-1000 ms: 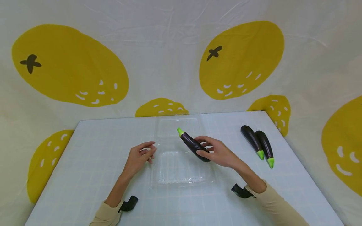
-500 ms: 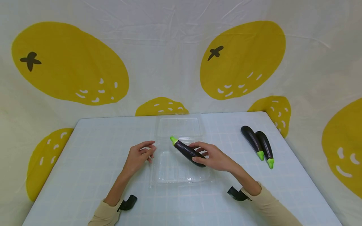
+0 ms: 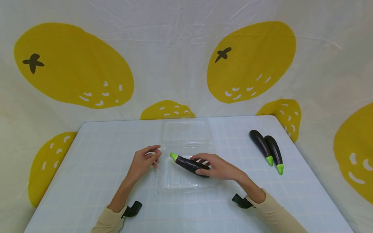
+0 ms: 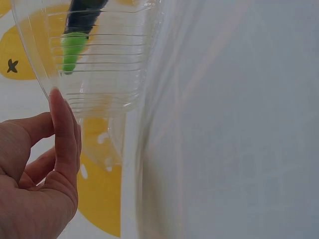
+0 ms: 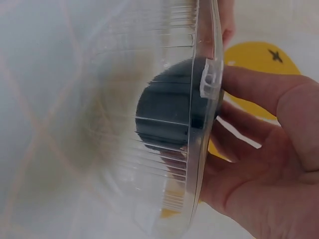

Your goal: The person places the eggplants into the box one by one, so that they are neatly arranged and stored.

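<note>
My right hand (image 3: pixel 220 166) grips a dark purple eggplant (image 3: pixel 186 163) by its thick end, with the green stem pointing left. The eggplant is over or within the clear plastic clamshell container (image 3: pixel 177 183). In the right wrist view, the eggplant's rounded end (image 5: pixel 167 107) shows through the clear ribbed wall, and the fingers reach over the rim. My left hand (image 3: pixel 142 161) stays beside the container's left edge with loosely bent fingers. In the left wrist view, one fingertip (image 4: pixel 56 94) is at or against the rim. Whether the eggplant touches the container's bottom is unclear.
Two more eggplants (image 3: pixel 260 147) lie side by side at the right of the table (image 3: pixel 102 145), stems toward me. The container's lid (image 3: pixel 186 131) lies folded back toward the far table edge. Behind hangs a white cloth (image 3: pixel 175 64) printed with yellow fruit.
My right hand has moved the eggplant left, nearer to me and lower, down into the container area. The eggplant has turned flatter. My left hand has hardly moved.
</note>
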The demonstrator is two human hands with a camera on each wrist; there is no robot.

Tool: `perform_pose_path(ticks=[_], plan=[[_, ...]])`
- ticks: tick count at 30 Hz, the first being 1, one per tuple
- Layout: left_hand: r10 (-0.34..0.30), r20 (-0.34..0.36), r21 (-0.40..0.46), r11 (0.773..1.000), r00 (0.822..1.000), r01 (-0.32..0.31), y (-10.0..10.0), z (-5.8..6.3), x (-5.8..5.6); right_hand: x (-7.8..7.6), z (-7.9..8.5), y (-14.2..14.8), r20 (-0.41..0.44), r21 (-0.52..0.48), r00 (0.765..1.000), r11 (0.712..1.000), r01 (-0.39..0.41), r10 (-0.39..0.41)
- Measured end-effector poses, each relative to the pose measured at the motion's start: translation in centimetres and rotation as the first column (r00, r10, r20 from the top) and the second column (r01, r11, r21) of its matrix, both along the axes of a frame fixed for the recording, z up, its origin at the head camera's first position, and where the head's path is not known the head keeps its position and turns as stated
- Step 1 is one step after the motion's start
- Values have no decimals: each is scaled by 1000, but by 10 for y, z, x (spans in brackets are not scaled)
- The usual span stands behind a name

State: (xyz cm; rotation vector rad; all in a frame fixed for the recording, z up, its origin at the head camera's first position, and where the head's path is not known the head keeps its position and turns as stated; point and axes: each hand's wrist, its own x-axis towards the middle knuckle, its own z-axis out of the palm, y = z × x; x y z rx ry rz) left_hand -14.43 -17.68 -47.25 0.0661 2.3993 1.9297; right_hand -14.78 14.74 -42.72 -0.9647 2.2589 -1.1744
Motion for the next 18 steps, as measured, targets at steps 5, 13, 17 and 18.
perform_pose_path(ticks=[5, 13, 17, 18], plan=[[0, -1, 2, 1000, 1000, 0, 0, -1, 0, 1, -2, -2, -13, 22, 999, 999, -47, 47], [4, 0, 2, 1000, 1000, -4, -1, -2, 0, 0, -6, -5, -23, 89, 990, 986, -139, 142], [4, 5, -4, 1000, 1000, -4, -1, -3, -1, 0, -6, -7, -3, 143, 985, 975, -168, 170], [5, 5, -7, 1000, 1000, -5, -1, -3, -1, 0, -6, -7, 2, 152, 985, 973, -174, 175]])
